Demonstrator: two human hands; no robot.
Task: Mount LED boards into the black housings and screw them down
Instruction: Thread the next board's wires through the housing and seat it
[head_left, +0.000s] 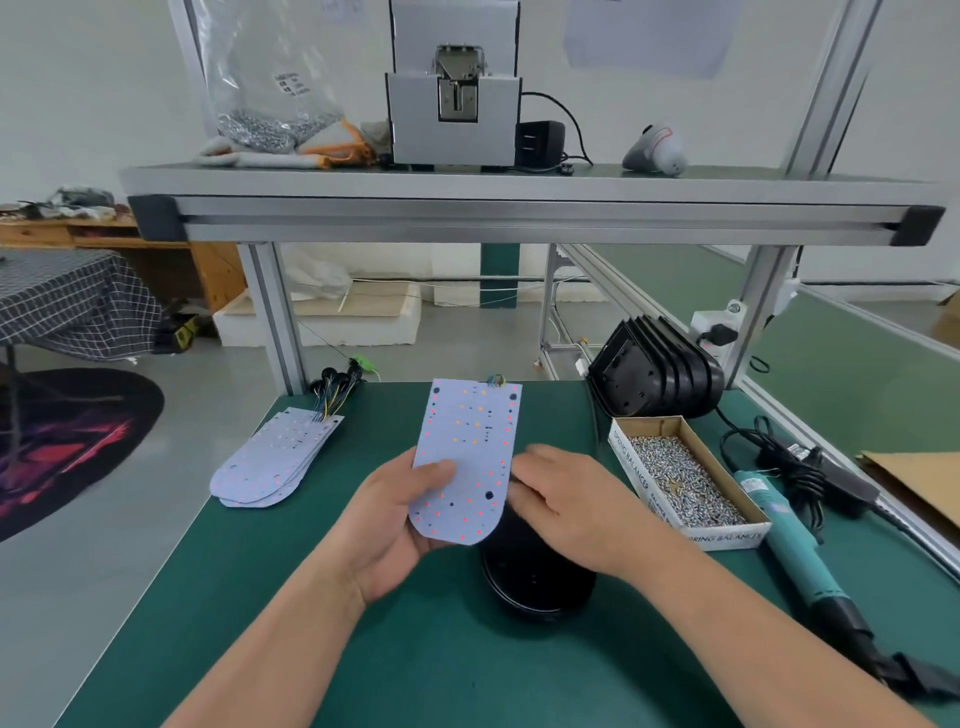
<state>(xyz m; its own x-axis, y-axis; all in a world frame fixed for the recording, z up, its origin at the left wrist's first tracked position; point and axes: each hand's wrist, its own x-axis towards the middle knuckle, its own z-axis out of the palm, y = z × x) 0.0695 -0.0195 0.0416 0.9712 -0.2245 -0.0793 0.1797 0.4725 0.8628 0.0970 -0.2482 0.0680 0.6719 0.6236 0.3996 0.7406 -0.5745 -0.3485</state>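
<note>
My left hand grips a white LED board by its lower left edge, thumb on its face, and holds it tilted above the green mat. Under the board's rounded end sits a black housing, partly hidden. My right hand is blurred at the board's right edge, over the housing; whether it holds anything is unclear. A fanned stack of more LED boards with wires lies at the left. Several black housings stand stacked at the back right.
A cardboard box of screws lies right of my hands. A teal electric screwdriver with its cable rests further right. An aluminium frame shelf spans overhead with a screw feeder machine on it. The mat's left edge drops to the floor.
</note>
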